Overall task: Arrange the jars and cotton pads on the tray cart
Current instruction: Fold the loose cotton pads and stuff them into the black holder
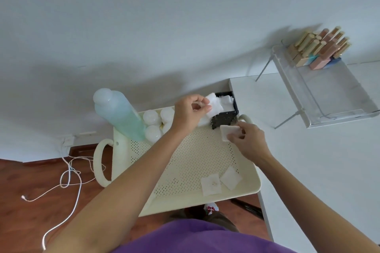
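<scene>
A cream perforated tray cart (191, 162) stands below me. At its far right corner a black box (225, 118) holds white cotton pads (226, 101). My left hand (190, 115) pinches a stack of white pads (213, 107) at the box's left edge. My right hand (246, 139) holds one square cotton pad (227, 132) just in front of the box. Two loose cotton pads (221, 181) lie on the tray's near right part. Three white-lidded jars (153, 124) cluster at the far left corner, next to a tall pale green bottle (119, 115).
A white table (318, 160) sits right of the cart, bearing a clear acrylic rack (329, 92) with several gold and pink cosmetic tubes (320, 47). A white cord (67, 178) lies on the wooden floor at left. A white wall rises behind.
</scene>
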